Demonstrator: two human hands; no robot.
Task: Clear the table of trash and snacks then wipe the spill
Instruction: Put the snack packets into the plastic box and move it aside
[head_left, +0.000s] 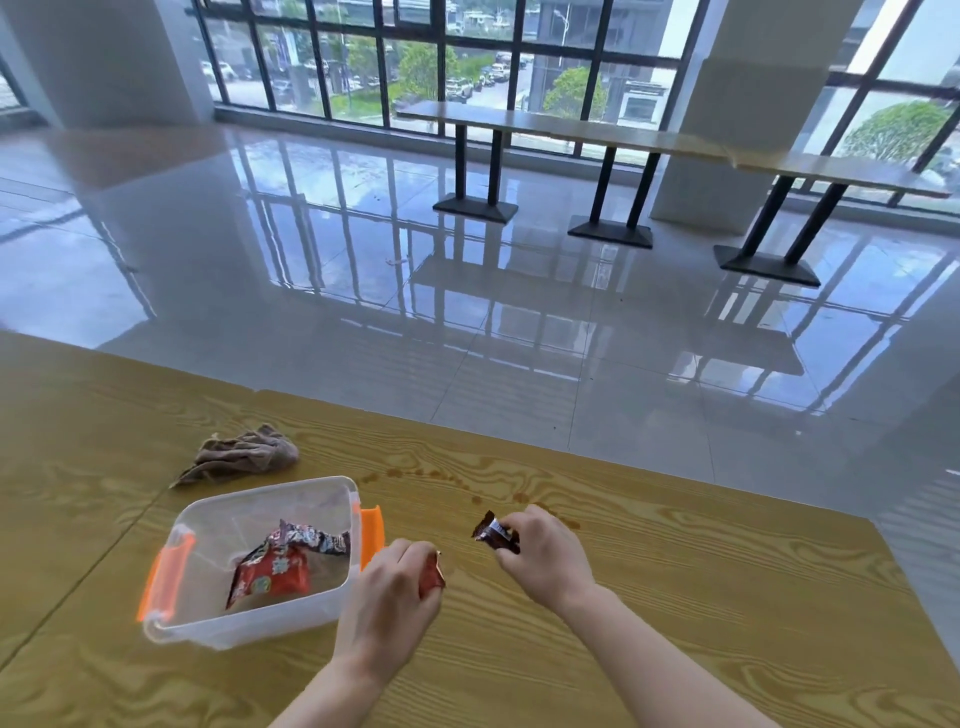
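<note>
Snack wrappers (496, 533) in both hands

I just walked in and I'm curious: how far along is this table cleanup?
Partly done. Two snack packets already lie in the clear bin. In hand: the left hand grips a red wrapper, the right hand a dark wrapper. Left: both go in the bin, then the brown spill drops need wiping; the cloth lies untouched.
</note>
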